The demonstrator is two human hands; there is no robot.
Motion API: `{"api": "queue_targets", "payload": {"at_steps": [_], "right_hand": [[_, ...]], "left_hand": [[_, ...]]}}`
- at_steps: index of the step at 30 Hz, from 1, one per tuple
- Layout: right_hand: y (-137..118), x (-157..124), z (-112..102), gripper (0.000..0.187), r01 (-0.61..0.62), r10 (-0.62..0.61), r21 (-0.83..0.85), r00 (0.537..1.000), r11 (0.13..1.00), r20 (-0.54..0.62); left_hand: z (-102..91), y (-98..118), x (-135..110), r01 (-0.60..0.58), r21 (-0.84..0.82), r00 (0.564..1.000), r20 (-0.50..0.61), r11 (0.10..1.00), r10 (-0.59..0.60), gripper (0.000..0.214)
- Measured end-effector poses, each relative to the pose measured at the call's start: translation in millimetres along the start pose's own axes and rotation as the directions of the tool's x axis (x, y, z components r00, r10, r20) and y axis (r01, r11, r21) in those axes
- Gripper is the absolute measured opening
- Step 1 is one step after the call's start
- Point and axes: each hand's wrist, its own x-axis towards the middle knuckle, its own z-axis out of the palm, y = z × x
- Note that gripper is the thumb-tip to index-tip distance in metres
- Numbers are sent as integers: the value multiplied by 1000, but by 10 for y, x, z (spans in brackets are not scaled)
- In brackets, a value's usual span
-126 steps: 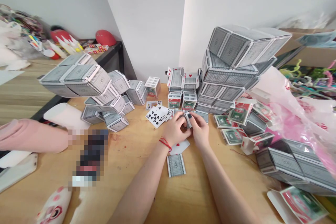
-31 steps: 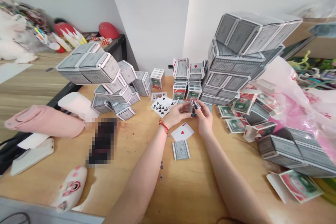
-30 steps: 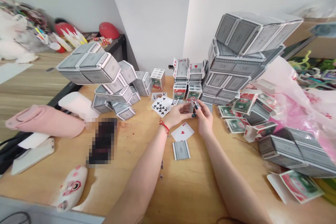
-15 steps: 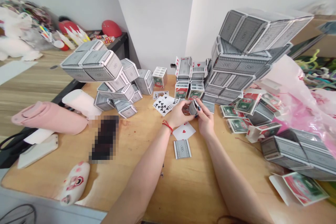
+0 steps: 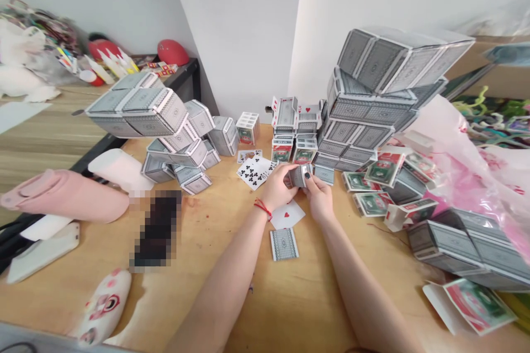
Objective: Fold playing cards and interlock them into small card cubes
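Note:
Between my two hands is a small block of grey-backed playing cards; its underside is hidden by fingers. My left hand, with a red string at the wrist, is closed around its left side. On the right side, my right hand grips it with dark-nailed fingers. Just below the hands lies a heart card, face up, partly covered. Nearer to me sits a folded grey-backed card. Club cards are spread face up left of my left hand, by a face card.
Tall stacks of grey card blocks stand at right and left. Red and green card boxes lie right of my arm. A pink bottle, a blurred dark object and a white case are at left.
The held card block has turned, so more of its grey back shows, and my right fingers have shifted along it. The whole view has shifted slightly.

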Motion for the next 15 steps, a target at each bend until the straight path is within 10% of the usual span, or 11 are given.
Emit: {"api": "queue_targets", "payload": {"at_steps": [8, 15], "right_hand": [[-78, 8, -2, 34, -38, 23, 103, 989, 994, 143], [-55, -7, -36, 33, 89, -78, -234, 995, 968, 54]], "left_hand": [[-25, -11, -41, -14, 67, 999, 37, 998, 12, 52], [-25, -15, -72, -63, 161, 997, 53, 985, 55, 55]]}}
